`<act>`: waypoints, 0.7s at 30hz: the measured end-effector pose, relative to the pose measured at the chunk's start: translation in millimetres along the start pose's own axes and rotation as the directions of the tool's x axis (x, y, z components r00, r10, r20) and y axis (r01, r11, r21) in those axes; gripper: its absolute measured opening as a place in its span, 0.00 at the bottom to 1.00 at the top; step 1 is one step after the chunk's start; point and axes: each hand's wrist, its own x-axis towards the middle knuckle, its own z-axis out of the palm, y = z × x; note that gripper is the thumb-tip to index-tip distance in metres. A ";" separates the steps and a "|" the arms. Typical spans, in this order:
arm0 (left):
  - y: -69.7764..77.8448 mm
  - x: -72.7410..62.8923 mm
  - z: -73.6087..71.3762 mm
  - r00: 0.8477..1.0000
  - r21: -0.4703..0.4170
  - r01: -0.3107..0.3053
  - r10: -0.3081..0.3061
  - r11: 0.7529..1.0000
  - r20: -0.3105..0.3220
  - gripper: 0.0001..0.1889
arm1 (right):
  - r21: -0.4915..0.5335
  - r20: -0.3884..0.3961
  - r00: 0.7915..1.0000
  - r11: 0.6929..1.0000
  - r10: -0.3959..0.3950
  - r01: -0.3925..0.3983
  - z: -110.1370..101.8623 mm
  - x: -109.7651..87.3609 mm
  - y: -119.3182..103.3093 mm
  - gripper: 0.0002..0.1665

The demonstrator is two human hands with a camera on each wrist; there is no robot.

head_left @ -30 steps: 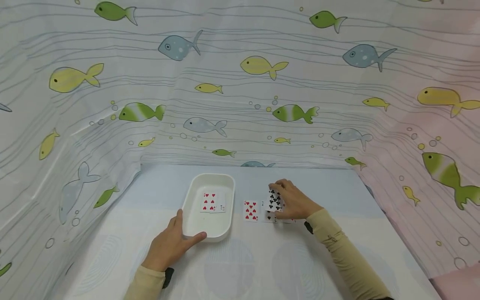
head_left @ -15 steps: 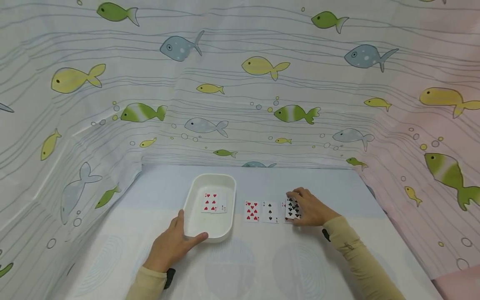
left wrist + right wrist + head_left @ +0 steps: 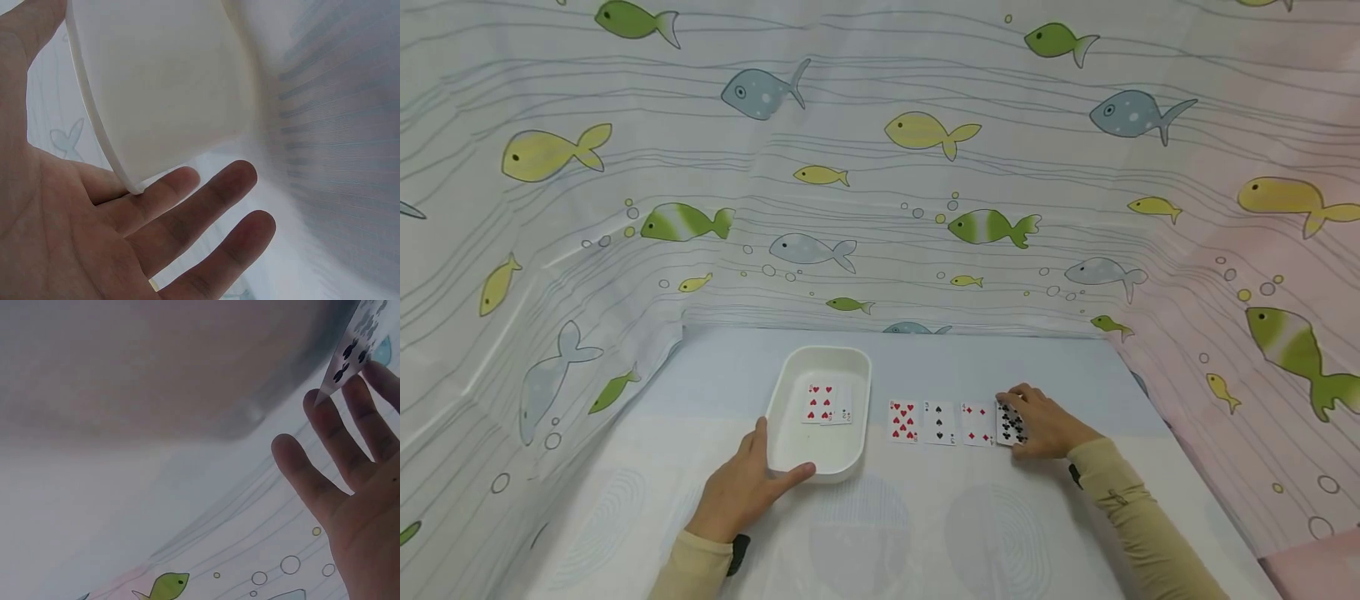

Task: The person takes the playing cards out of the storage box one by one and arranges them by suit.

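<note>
In the head view my left hand (image 3: 737, 496) holds the near left corner of a white plastic tray (image 3: 864, 392), thumb on the front rim and fingers on the left side. Inside the tray lie a six of hearts (image 3: 820, 403) and a black-suit card (image 3: 845, 407) partly under it. My right hand (image 3: 1051, 423) pinches a clubs playing card (image 3: 1008, 424) by its far and near edges, at the right end of a row. The right wrist view shows fingertips at the edge of that clubs card (image 3: 350, 359). My palm hides its right part.
Left of the clubs card lie a four of diamonds (image 3: 977, 424), a three of spades (image 3: 940, 423) and a many-pip hearts card (image 3: 903, 422), face up in a row right of the tray. A fish-print curtain (image 3: 917, 250) encloses the pale table (image 3: 925, 525).
My right hand has moved right with the clubs card, from over the spades card to the row's right end. The spades and diamonds cards are uncovered now. The left hand stays at the tray.
</note>
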 end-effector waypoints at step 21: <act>1.7 -0.8 -1.7 1.000 -0.004 0.006 -0.006 1.000 0.000 0.68 | 0.012 0.037 0.999 1.000 -0.028 0.028 1.9 -4.7 4.5 0.54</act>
